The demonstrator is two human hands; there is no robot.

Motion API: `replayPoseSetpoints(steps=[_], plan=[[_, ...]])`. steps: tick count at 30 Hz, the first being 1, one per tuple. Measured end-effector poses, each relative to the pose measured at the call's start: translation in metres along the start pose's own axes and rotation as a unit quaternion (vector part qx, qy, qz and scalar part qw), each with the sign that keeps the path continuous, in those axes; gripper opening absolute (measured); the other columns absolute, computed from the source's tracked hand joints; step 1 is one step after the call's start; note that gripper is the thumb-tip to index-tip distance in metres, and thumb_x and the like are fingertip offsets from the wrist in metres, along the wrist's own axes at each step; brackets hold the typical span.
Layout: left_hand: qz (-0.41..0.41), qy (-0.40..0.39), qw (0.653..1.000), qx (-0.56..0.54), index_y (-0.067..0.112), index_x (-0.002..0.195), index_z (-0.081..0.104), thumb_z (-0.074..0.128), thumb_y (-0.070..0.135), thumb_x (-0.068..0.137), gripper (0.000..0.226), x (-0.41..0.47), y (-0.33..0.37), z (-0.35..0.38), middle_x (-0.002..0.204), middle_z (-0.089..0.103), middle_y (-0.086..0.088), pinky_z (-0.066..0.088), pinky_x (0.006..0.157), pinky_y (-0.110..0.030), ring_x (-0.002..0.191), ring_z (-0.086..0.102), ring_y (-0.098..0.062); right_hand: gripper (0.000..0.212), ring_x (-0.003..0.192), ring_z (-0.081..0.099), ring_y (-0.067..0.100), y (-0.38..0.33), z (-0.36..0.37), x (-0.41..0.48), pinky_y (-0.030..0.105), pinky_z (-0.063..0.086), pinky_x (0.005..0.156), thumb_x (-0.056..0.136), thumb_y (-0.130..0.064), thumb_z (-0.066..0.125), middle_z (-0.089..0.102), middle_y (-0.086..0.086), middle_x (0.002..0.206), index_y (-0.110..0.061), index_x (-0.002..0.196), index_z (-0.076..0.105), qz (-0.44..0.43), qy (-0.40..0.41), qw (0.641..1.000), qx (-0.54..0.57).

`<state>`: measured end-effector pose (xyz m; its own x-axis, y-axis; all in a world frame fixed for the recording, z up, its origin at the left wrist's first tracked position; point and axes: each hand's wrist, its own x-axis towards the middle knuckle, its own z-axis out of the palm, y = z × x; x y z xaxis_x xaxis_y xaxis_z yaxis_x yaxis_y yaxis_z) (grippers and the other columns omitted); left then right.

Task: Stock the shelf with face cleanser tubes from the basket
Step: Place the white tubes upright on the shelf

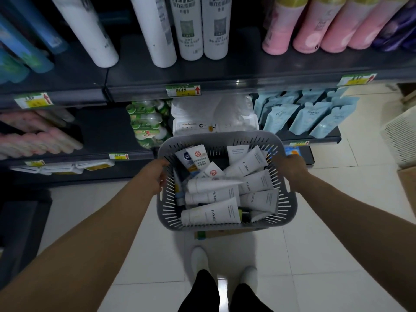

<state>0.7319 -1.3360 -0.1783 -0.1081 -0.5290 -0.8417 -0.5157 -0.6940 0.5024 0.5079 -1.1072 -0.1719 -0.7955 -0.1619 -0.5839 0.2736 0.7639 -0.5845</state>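
Note:
A grey slotted plastic basket (225, 224) is held in front of me above the floor. My left hand (157, 174) grips its left rim and my right hand (289, 168) grips its right rim. Inside lie several white face cleanser tubes (213, 215) marked FLORAL, a few white tubes with a red round logo (198, 154), and a blue-labelled tube (185, 157). The dark shelf (225, 73) stands straight ahead with a bare dark patch (101, 129) on the lower level at left.
The top shelf holds white bottles (191, 30), pink bottles (315, 30) and blue bottles (27, 48). Lower down are green packs (148, 122), white packs (213, 115), light blue pouches (310, 115) and pink items (33, 136). A white crate (400, 136) stands at right on the tiled floor. My feet (222, 266) are below.

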Motion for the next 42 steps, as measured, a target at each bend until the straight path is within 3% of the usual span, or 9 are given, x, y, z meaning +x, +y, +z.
replayPoseSetpoints(steps=[5, 9, 14, 22, 27, 30, 33, 38, 42], plan=[[0.15, 0.159, 0.959, 0.177, -0.015, 0.096, 0.061, 0.057, 0.015, 0.078, 0.035, -0.018, 0.003, 0.003, 0.086, 0.062, -0.026, 0.051, 0.067, -0.037, 0.094, 0.063, -0.037, 0.019, 0.074, 0.053, 0.025, -0.02, -0.012, -0.022, 0.029, 0.04, 0.067, 0.087, -0.017, 0.052, 0.059, 0.013, 0.078, 0.0, 0.085, 0.062, -0.135, 0.032, 0.99, -0.039], [0.26, 0.045, 0.935, 0.238, -0.004, 0.104, 0.065, 0.057, 0.003, 0.086, 0.021, -0.047, -0.001, 0.036, 0.098, 0.064, -0.014, 0.045, 0.076, -0.029, 0.094, 0.059, -0.023, 0.013, 0.078, 0.053, 0.021, -0.022, -0.016, -0.032, 0.028, 0.04, 0.068, 0.086, -0.012, 0.056, 0.062, 0.015, 0.084, -0.003, 0.089, 0.065, -0.153, -0.016, 0.986, -0.061], [0.298, -0.118, 0.877, 0.358, 0.008, 0.098, 0.061, 0.063, 0.009, 0.085, 0.012, -0.05, -0.019, 0.082, 0.097, 0.056, -0.006, 0.041, 0.062, -0.02, 0.088, 0.051, -0.017, 0.021, 0.076, 0.047, 0.019, -0.008, -0.011, -0.036, 0.027, 0.034, 0.054, 0.087, -0.009, 0.052, 0.052, 0.008, 0.07, -0.008, 0.066, 0.053, -0.162, -0.052, 0.975, -0.14], [0.361, -0.115, 0.678, 0.63, 0.011, 0.128, 0.049, 0.067, 0.032, 0.083, 0.053, -0.015, -0.038, 0.122, 0.126, 0.047, -0.013, 0.041, 0.093, -0.036, 0.116, 0.045, -0.03, 0.022, 0.078, 0.048, 0.022, 0.018, 0.004, -0.009, 0.026, 0.037, 0.06, 0.084, -0.008, 0.052, 0.05, 0.011, 0.077, -0.008, 0.064, 0.046, -0.118, -0.102, 0.979, -0.129], [0.416, -0.092, 0.633, 0.647, 0.008, 0.123, 0.054, 0.058, 0.029, 0.089, 0.041, -0.003, -0.051, 0.13, 0.12, 0.05, -0.013, 0.039, 0.088, -0.034, 0.111, 0.046, -0.03, 0.014, 0.079, 0.047, 0.022, 0.02, 0.016, 0.003, 0.022, 0.03, 0.049, 0.087, -0.008, 0.05, 0.05, 0.011, 0.079, -0.004, 0.075, 0.049, -0.104, -0.105, 0.977, -0.153], [0.42, -0.102, 0.656, 0.618, 0.003, 0.113, 0.059, 0.05, 0.023, 0.092, 0.03, 0.0, -0.044, 0.124, 0.113, 0.054, -0.017, 0.041, 0.084, -0.033, 0.106, 0.051, -0.03, 0.013, 0.086, 0.053, 0.026, 0.016, 0.022, 0.011, 0.025, 0.04, 0.059, 0.088, -0.01, 0.05, 0.056, 0.012, 0.082, -0.003, 0.08, 0.057, -0.081, -0.11, 0.981, -0.138], [0.393, -0.129, 0.728, 0.546, 0.0, 0.108, 0.062, 0.053, 0.02, 0.093, 0.027, 0.001, -0.026, 0.108, 0.112, 0.059, -0.018, 0.042, 0.077, -0.028, 0.101, 0.055, -0.028, 0.031, 0.093, 0.054, 0.026, 0.01, 0.031, 0.022, 0.027, 0.039, 0.073, 0.09, -0.015, 0.053, 0.059, 0.017, 0.111, 0.001, 0.115, 0.057, -0.058, -0.101, 0.983, -0.145], [0.326, -0.148, 0.875, 0.327, 0.002, 0.114, 0.063, 0.06, 0.013, 0.09, 0.027, -0.011, 0.002, 0.083, 0.115, 0.065, -0.013, 0.045, 0.061, -0.012, 0.092, 0.058, -0.015, 0.037, 0.073, 0.052, 0.023, -0.005, 0.054, 0.034, 0.03, 0.044, 0.058, 0.092, -0.016, 0.054, 0.051, 0.013, 0.092, 0.001, 0.125, 0.05, 0.019, -0.114, 0.993, 0.02], [0.273, -0.166, 0.921, 0.221, 0.003, 0.119, 0.061, 0.06, 0.013, 0.09, 0.031, -0.02, 0.011, 0.071, 0.12, 0.064, -0.011, 0.052, 0.067, -0.017, 0.091, 0.06, -0.014, 0.027, 0.064, 0.047, 0.018, -0.008, 0.07, 0.048, 0.027, 0.043, 0.049, 0.093, -0.019, 0.053, 0.046, 0.01, 0.077, -0.007, 0.118, 0.048, 0.101, -0.135, 0.981, 0.092]])
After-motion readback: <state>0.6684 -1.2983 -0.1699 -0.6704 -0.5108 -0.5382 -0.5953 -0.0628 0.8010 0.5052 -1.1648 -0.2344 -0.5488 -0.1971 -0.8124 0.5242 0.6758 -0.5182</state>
